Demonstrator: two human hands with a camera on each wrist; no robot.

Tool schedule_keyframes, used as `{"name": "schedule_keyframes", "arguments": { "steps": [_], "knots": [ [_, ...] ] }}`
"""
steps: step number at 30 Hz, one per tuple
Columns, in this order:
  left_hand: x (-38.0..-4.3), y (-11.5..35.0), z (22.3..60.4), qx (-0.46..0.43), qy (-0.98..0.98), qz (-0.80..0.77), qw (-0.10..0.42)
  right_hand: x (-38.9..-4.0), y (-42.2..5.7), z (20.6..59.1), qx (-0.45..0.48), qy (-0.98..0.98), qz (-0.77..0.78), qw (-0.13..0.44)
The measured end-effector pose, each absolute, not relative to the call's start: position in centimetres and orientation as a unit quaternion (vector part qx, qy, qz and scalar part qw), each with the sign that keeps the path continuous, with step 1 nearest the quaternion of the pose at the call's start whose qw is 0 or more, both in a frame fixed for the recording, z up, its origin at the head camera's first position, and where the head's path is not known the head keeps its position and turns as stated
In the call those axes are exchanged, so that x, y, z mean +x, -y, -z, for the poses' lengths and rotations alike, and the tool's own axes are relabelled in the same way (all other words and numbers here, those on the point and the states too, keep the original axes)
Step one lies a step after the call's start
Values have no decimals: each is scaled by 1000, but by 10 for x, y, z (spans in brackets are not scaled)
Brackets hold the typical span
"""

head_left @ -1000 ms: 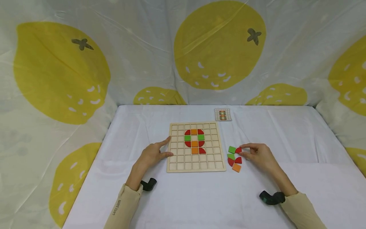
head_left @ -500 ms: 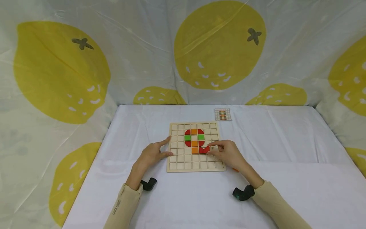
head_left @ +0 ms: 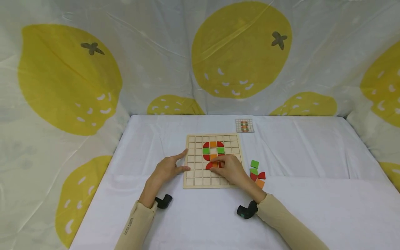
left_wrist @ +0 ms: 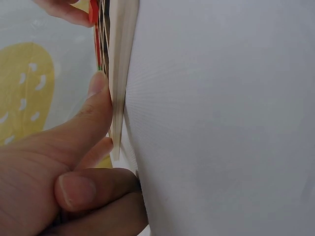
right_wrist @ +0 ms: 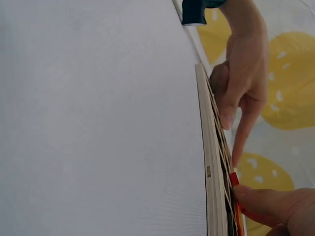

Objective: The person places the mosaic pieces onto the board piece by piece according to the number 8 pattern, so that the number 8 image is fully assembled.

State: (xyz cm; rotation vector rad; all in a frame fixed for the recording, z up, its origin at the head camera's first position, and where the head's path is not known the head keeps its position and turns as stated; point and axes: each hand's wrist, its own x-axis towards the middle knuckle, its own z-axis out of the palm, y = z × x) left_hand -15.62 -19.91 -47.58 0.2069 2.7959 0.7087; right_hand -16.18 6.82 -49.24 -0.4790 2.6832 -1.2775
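Note:
A square wooden grid board (head_left: 197, 181) lies flat on the white table. My left hand (head_left: 167, 167) rests against its left edge, index finger and thumb spread along the rim; in the left wrist view the thumb (left_wrist: 96, 105) presses on the frame. Between thumb and index finger, my right hand (head_left: 229, 168) pinches a red quarter-round tile (head_left: 208, 166) low over the grid, left of the lower orange tile. Red, orange and green tiles form a ring on the board, including a green tile (head_left: 206, 151) and an orange tile (head_left: 213, 144). The right fingers partly hide the lower tiles.
Right of the board lie several loose tiles, among them a green square (head_left: 255, 164), an orange square (head_left: 260, 183) and a red quarter-round (head_left: 261, 175). Behind the board's right corner is a small pattern card (head_left: 244, 125). A lemon-print cloth (head_left: 140, 52) hangs behind the table.
My right hand has carried the red quarter-round tile left from the loose pile, across the board to the left of the lower orange tile. My left hand has stayed at the board's edge.

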Motion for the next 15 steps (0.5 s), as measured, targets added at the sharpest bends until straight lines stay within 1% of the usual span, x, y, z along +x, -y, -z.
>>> {"name": "schedule_keyframes", "arguments": {
  "steps": [8,15],
  "knots": [
    [-156,200,475,76,-960,-239,121,-163,-68,491,-187,-879,433,77],
    [-155,200,474,75,-961,-236,126,-167,-65,494,-193,-881,426,72]
  ]
}}
